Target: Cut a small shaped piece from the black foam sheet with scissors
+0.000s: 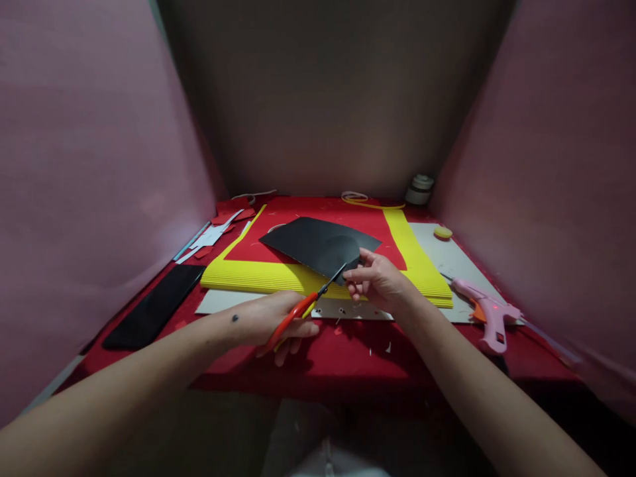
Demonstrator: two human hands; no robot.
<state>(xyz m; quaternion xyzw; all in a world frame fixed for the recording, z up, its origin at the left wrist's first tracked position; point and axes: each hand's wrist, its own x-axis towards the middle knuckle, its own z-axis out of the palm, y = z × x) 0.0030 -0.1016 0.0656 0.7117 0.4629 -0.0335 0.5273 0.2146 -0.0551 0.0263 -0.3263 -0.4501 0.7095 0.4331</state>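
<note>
Dim overall. Light falls from above; the yellow corrugated sheet (278,277) is the brightest patch. The black paper (318,246) on it reads flat, with no surface detail. Soft arm shadows lie on the red cloth (348,361) in front of the sheet. No glare. The pink walls (74,199) either side of the sheet are stretched and smeared at the edges.

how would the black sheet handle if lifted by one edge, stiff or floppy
Probably light and fairly bendy: the black sheet looks thin, and its near edge lifts where the right hand pinches it. It likely flexes rather than cracks, since the scissors bite its edge. Being flat, it is unlikely to roll.
</note>
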